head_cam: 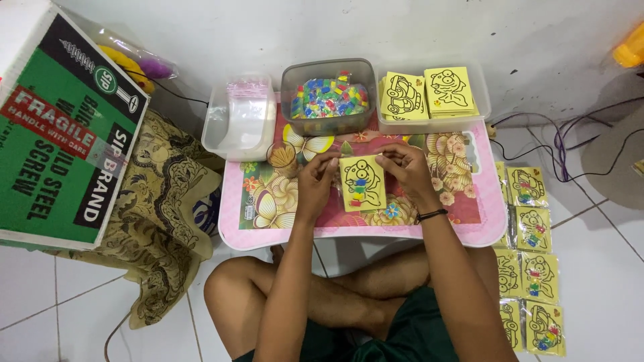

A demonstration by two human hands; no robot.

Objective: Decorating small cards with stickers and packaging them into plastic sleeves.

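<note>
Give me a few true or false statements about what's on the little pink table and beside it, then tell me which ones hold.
1. Both hands hold one yellow picture card, left hand and right hand at its top corners. True.
2. The middle tub behind the card is empty. False: it holds small colourful pieces.
3. The right tub holds stacks of yellow cards. True.
4. The packed cards lie on the floor to the person's left. False: they lie to the right.
5. A cardboard box stands left of the pink table. True.
</note>
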